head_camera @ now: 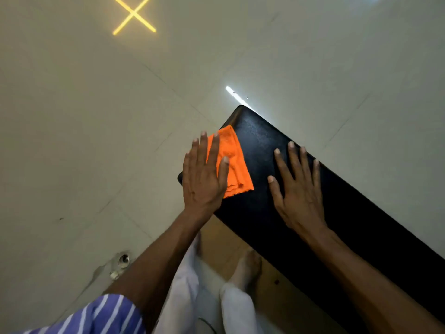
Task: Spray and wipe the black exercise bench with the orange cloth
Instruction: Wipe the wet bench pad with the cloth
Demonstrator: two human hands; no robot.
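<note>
**Both palms flat on bench, cloth under left hand**

The black bench runs diagonally across a pale tiled floor. The orange cloth lies folded near the bench's far end, along its left edge. The left hand presses on the cloth with straight, slightly spread fingers, gripping nothing. The right hand rests flat on bare padding just beside the cloth, fingers fanned apart, holding nothing.

The left hand covers the orange cloth's left part and the counter's near-left edge beneath. The counter's right end runs out of frame. The feet below are blurred.
</note>
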